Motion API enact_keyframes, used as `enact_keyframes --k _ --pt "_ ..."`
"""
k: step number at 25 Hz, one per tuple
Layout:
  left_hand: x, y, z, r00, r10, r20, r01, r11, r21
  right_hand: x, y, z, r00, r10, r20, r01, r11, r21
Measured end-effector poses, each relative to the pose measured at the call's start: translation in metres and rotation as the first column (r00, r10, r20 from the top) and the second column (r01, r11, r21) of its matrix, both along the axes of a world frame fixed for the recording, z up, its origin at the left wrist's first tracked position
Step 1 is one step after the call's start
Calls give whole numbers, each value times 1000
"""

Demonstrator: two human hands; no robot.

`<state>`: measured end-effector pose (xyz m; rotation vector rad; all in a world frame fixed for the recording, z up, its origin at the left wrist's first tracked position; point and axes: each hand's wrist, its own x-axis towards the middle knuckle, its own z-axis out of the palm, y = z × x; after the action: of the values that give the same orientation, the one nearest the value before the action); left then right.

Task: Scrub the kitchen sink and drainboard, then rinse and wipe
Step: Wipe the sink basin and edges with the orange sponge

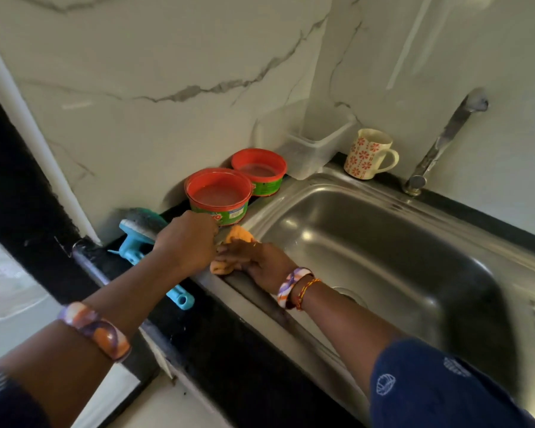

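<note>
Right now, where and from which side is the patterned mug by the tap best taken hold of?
Judging by its pose, by the handle. The mug stands upright on the ledge behind the sink, its loop handle pointing right toward the tap. Fingers would likely come from the right or front, since the wall blocks the back.

- A black stone counter (229, 350) runs from the lower centre of the frame up towards the right.
- A steel sink (383, 242) is set into it at centre right.
- Two red-rimmed green tubs (218, 196) stand side by side at centre, against the marble wall.
- A blue scrubbing brush (136, 239) lies at centre left.
- A clear plastic container (315, 143) and a flowered mug (368, 154) stand behind the sink, upper centre.
</note>
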<state>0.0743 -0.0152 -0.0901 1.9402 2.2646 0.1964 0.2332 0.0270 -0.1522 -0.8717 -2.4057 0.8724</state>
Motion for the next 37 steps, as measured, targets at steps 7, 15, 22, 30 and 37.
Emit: enact_keyframes --k 7,15,22,30,37 --pt "24 -2 7 988 97 -118 -105 992 -71 4 27 -20 986 -113 -121 121 991 63" --pt "46 -7 15 967 47 -249 -94 979 -179 8 32 -9 927 -292 -235 281 956 -80" --pt "60 10 8 907 -364 -210 305 914 -266 91 67 7 454 -848 -272 615 520 -593" --pt "104 93 2 800 -512 -312 461 858 -227 255 53 41 8 -975 -224 896 106 -431" --pt "111 128 -13 808 -401 -432 385 914 -129 327 61 24 -200 -908 368 973 -141 181"
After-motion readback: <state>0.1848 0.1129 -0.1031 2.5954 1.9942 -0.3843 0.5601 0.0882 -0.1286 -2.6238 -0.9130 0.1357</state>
